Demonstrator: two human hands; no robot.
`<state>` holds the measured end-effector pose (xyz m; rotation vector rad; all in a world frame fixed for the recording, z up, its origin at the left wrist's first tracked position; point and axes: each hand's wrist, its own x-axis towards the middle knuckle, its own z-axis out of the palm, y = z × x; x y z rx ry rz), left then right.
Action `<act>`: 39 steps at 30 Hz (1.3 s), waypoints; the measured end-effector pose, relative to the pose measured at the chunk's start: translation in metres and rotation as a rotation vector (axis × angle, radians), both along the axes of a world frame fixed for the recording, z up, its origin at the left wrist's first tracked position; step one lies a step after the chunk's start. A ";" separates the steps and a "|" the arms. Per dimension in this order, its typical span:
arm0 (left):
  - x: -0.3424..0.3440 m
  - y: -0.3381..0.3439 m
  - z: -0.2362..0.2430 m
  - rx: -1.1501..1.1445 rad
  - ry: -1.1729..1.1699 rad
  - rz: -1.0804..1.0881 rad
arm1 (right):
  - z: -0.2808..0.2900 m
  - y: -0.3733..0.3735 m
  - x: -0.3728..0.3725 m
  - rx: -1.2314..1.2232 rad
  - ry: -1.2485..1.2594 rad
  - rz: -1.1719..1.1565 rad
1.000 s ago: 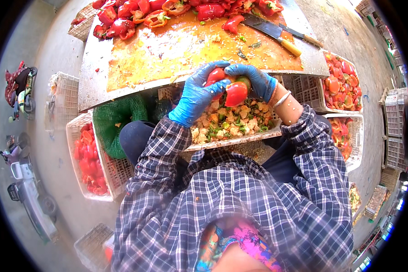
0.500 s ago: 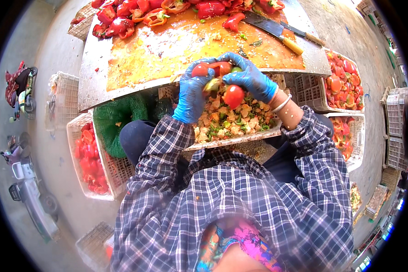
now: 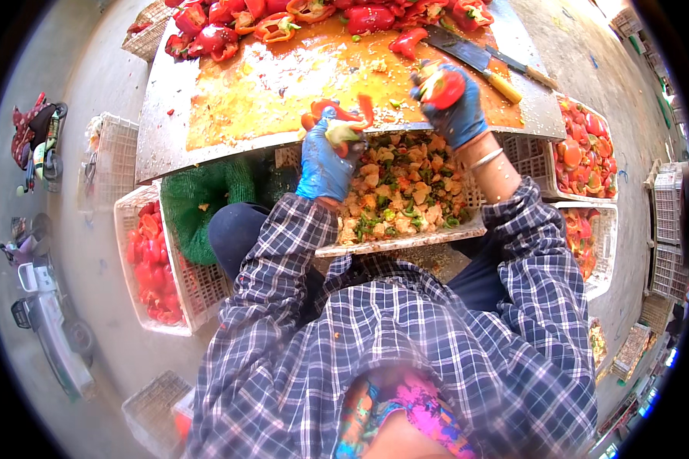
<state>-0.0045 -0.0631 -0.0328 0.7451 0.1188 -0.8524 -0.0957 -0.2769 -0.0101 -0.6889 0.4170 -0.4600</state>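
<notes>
My left hand [image 3: 325, 161], in a blue glove, grips torn red pepper with a pale green inner part [image 3: 343, 122] at the table's near edge. Up and to the right, my right hand [image 3: 455, 111], also gloved, holds a separate red pepper piece [image 3: 442, 88] over the orange-stained board [image 3: 260, 92]. Below both sits a crate of pale cores and green bits [image 3: 406, 187]. Along the board's back lies a heap of red peppers [image 3: 214, 40], with two knives [image 3: 501, 86] at its right.
Crates of red pepper pieces stand left [image 3: 149, 260], upper right [image 3: 582, 149] and lower right [image 3: 580, 245]. A green mesh sack [image 3: 199, 214] lies under the table [image 3: 161, 138]. Scooters [image 3: 38, 141] stand at far left, stacked crates [image 3: 670, 199] at far right.
The pepper between my hands has been pulled apart. My right hand has moved up and right with one piece; my left keeps the rest, a little lower.
</notes>
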 end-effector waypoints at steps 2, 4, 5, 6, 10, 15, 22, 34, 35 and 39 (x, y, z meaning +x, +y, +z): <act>0.010 0.003 -0.008 0.036 0.031 0.006 | -0.010 -0.029 0.003 -0.208 0.130 -0.111; 0.010 0.004 -0.002 0.077 0.054 -0.014 | -0.010 -0.038 0.007 -1.032 0.513 -0.212; 0.008 0.006 -0.003 0.081 0.009 -0.007 | -0.007 -0.033 0.010 -1.485 0.634 -0.258; 0.007 0.006 -0.005 0.086 -0.037 -0.001 | -0.004 -0.029 0.010 -1.726 0.619 -0.313; 0.012 0.006 -0.017 0.090 -0.211 -0.045 | 0.035 0.025 0.005 -2.038 0.179 -0.038; -0.010 0.001 0.016 -0.095 -0.272 -0.212 | 0.032 0.079 -0.008 -1.920 0.086 0.249; -0.013 0.003 0.021 -0.120 -0.355 -0.366 | 0.014 0.066 -0.015 -1.128 0.278 0.372; -0.026 -0.009 -0.010 -0.220 -0.239 -0.181 | 0.002 0.087 -0.014 -0.244 0.243 0.395; -0.026 -0.008 -0.008 -0.213 -0.204 -0.167 | 0.006 0.088 -0.014 -0.131 0.221 0.420; -0.026 -0.007 -0.006 -0.183 -0.115 -0.177 | 0.004 0.085 -0.014 -0.462 0.265 0.480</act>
